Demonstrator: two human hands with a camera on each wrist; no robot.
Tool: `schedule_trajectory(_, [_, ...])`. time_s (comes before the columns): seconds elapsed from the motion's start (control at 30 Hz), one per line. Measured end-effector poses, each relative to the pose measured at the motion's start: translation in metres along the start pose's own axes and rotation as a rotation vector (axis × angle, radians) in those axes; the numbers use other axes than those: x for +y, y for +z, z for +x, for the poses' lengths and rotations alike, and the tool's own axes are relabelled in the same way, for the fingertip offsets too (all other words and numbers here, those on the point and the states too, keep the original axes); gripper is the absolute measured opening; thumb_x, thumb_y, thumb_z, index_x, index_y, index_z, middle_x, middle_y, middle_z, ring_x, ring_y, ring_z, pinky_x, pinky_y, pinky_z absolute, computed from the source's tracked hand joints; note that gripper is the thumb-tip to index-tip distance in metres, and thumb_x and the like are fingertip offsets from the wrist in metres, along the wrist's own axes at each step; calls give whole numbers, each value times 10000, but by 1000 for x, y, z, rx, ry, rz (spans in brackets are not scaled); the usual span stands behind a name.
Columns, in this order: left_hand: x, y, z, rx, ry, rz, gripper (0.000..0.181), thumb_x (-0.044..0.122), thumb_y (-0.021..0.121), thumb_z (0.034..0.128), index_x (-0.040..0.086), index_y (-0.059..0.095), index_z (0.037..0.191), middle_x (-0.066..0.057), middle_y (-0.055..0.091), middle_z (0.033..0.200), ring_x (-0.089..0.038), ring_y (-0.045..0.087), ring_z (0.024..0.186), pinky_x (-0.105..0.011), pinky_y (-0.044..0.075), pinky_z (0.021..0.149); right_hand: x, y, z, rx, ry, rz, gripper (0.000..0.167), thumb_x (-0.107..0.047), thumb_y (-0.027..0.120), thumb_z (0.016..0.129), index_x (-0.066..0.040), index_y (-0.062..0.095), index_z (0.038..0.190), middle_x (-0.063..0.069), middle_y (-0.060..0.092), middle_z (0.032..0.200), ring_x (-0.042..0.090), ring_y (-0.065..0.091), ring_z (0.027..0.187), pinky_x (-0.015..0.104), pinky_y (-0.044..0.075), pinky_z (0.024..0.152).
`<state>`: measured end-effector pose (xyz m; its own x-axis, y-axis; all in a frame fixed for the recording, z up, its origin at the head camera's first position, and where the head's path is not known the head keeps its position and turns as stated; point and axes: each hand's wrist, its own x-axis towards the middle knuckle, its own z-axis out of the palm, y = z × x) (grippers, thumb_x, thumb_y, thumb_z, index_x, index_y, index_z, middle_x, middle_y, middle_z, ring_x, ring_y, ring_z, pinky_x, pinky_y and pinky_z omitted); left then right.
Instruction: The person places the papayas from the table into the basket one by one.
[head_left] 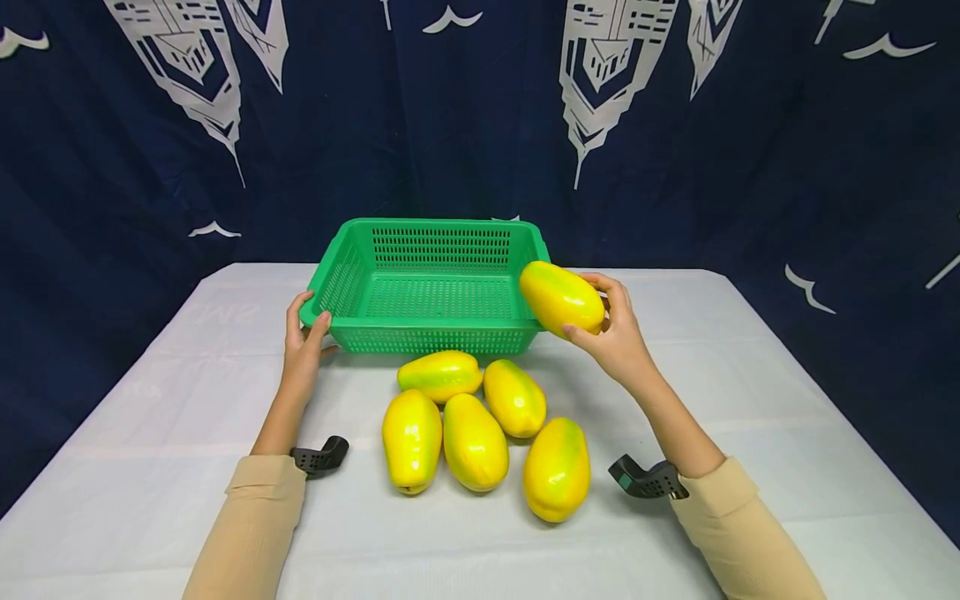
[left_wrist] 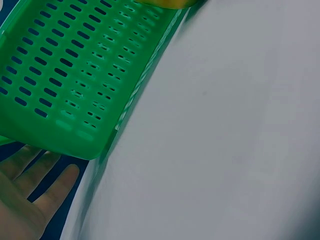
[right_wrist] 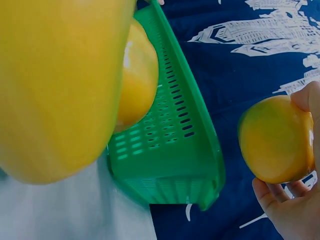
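My right hand (head_left: 618,342) grips a yellow papaya (head_left: 558,298) with a greenish tinge, up at the right end of the green basket (head_left: 442,337). In the right wrist view, the held papaya (right_wrist: 276,139) sits between thumb and fingers, off to the side of the basket. At the basket's front left corner, my left hand (head_left: 302,342) touches the rim with spread fingers. The left wrist view shows those fingers (left_wrist: 55,192) fairly straight beside the basket corner (left_wrist: 75,142). Several more papayas (head_left: 476,442) lie on the table in front of the basket.
A white cloth covers the table (head_left: 750,400). Behind it hangs a dark blue curtain (head_left: 465,125) with white building prints. The head view shows bare mesh on the basket's floor (head_left: 442,294). Black wrist straps (head_left: 321,456) stick out from both sleeves.
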<state>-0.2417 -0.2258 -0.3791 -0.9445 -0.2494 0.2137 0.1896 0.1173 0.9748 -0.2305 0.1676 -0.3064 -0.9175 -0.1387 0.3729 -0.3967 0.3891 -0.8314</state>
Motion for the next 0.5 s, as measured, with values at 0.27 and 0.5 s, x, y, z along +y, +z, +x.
schedule_trajectory(0.27, [0, -1, -1, -4, 3, 3, 518, 370, 419, 952, 319, 191, 1414, -156, 356, 1335, -25, 478, 989, -496, 410, 897, 8, 8, 6, 8, -5, -10, 644, -77, 661, 772, -107, 340, 1330, 130, 306, 1312, 251, 378, 1106, 419, 389, 917])
schedule_trajectory(0.5, [-1, 0, 0, 3, 2, 9, 513, 360, 416, 954, 325, 191, 1413, -126, 370, 1311, -19, 483, 989, -481, 421, 879, 9, 14, 11, -1, 3, -20, 645, -104, 675, 775, -128, 349, 1331, 129, 302, 1327, 261, 365, 1117, 379, 376, 891])
